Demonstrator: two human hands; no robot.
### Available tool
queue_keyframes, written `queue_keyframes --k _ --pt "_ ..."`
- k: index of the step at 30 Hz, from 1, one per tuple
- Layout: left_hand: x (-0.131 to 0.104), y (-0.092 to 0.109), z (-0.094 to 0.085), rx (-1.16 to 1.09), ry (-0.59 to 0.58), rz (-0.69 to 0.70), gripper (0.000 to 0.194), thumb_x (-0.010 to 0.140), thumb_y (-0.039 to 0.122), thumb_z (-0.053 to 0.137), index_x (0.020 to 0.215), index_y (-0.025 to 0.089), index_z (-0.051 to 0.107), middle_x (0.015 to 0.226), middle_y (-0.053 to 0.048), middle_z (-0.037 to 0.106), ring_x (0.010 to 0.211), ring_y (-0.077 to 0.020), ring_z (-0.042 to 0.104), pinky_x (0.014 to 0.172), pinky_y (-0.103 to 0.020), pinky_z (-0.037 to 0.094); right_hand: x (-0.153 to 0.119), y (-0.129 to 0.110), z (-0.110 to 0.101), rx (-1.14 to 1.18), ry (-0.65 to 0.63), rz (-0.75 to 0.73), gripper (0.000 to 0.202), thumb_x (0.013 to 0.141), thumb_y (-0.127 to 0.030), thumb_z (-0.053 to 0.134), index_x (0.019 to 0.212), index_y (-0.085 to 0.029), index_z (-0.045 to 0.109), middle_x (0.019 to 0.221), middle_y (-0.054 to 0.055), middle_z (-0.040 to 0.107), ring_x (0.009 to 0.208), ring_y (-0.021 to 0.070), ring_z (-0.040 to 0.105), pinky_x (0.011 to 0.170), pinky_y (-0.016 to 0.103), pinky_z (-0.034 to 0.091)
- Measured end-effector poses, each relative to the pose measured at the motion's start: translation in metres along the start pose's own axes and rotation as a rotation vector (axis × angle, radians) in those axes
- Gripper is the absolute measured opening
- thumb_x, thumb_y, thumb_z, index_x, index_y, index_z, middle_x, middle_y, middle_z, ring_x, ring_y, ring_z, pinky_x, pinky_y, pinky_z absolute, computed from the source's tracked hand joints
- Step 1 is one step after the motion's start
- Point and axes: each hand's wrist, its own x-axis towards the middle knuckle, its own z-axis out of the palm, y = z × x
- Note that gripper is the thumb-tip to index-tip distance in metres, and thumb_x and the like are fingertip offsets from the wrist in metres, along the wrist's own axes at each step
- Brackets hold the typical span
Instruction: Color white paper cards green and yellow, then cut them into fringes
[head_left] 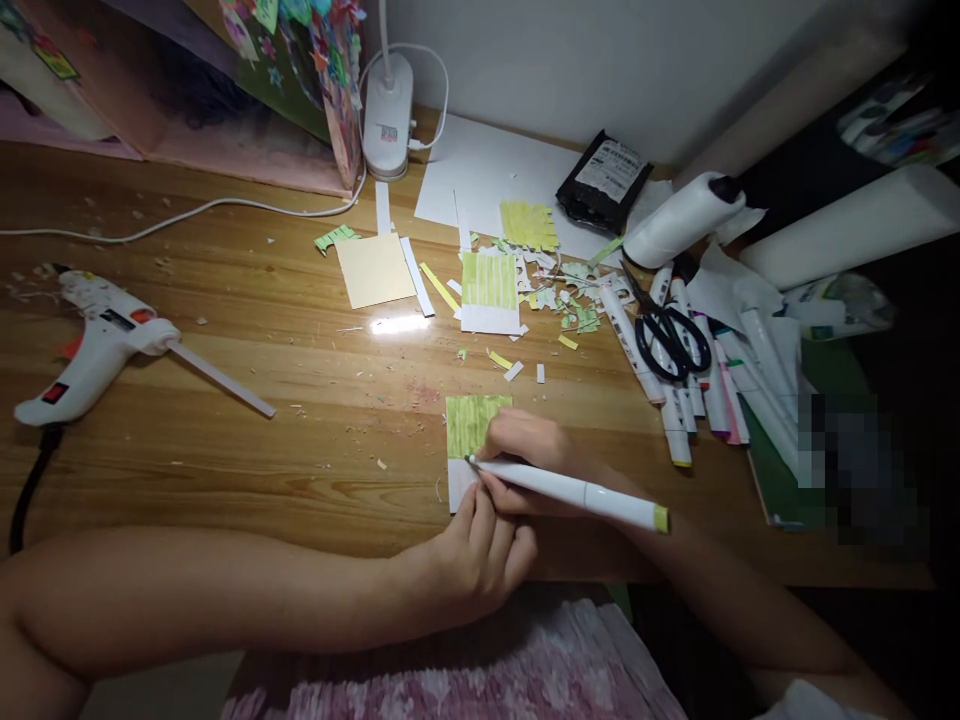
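Marker (pixel 581 491) in the right hand (pixel 532 450), tip down at the edge of the green on a small card (pixel 465 428).
Right grip's snug round the barrel; left hand (pixel 480 560) has its fingertips bunched on the card's bare lower end, can't tell if pinching or just pressing. If that hold's too light, the card could skid on the worktop (pixel 262 480) and the stroke goes wonky. Right knuckles hang over the green too, so wet ink might smear. Loose scraps (pixel 582 319) and scissors (pixel 673 345) lie further up, well apart.
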Motion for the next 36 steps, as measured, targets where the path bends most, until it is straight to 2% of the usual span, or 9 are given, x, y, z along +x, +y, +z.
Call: queue_keyframes --k 13,19,28,36 --pt "-0.002 0.0 0.001 -0.004 0.005 0.023 0.023 0.09 0.019 0.036 0.097 0.007 0.054 0.09 -0.015 0.068 0.088 -0.0251 0.066 0.084 -0.038 0.047 0.001 0.001 0.001 -0.021 0.011 -0.037 0.007 0.07 -0.014 0.05 0.066 -0.019 0.047 0.06 -0.001 0.045 0.059 0.0128 0.039 0.054 0.023 0.034" --pt "0.0 0.002 -0.001 -0.008 -0.036 -0.017 0.024 0.09 0.019 0.037 0.099 0.006 0.054 0.089 -0.013 0.068 0.089 -0.025 0.065 0.086 -0.039 0.049 0.005 -0.001 0.003 0.027 0.038 -0.057 0.006 0.071 -0.014 0.053 0.072 -0.019 0.05 0.063 0.0 0.052 0.061 0.0132 0.045 0.054 0.024 0.038" --pt "0.001 0.001 -0.007 -0.008 -0.121 0.001 0.026 0.09 0.017 0.035 0.105 0.005 0.052 0.087 -0.013 0.065 0.081 -0.0227 0.064 0.092 -0.048 0.043 0.011 -0.006 0.005 0.038 -0.016 0.033 0.011 0.074 -0.015 0.056 0.079 -0.023 0.051 0.071 0.003 0.06 0.067 0.017 0.053 0.06 0.03 0.046" --pt "0.002 0.0 -0.007 -0.001 -0.103 0.003 0.025 0.09 0.018 0.036 0.103 0.005 0.053 0.082 -0.01 0.064 0.073 -0.0211 0.063 0.09 -0.047 0.044 0.012 -0.005 0.008 0.031 0.019 0.034 0.011 0.075 -0.014 0.056 0.079 -0.023 0.05 0.069 0.003 0.059 0.066 0.0171 0.052 0.061 0.03 0.044"
